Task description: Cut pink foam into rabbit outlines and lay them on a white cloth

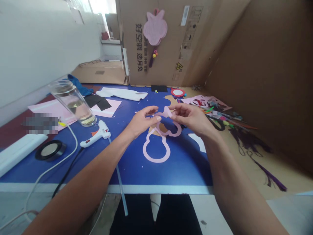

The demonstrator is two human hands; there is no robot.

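Both my hands are raised over the blue table (186, 163). My left hand (141, 120) and my right hand (192, 117) pinch the same pink gourd-shaped outline cutout (168, 130), fingers closed on its upper loop. A second pink gourd outline (156, 150) lies flat on the blue surface just below it. A brown cardboard gourd piece (153, 130) shows partly under the held cutout.
A white glue gun (96, 137) with a clear stick lies left of my hands, next to a glass of liquid (75, 102) and a black tape roll (50, 150). Scissors, tassels and paper scraps (220, 114) lie at right. Cardboard walls (269, 65) enclose the back and right.
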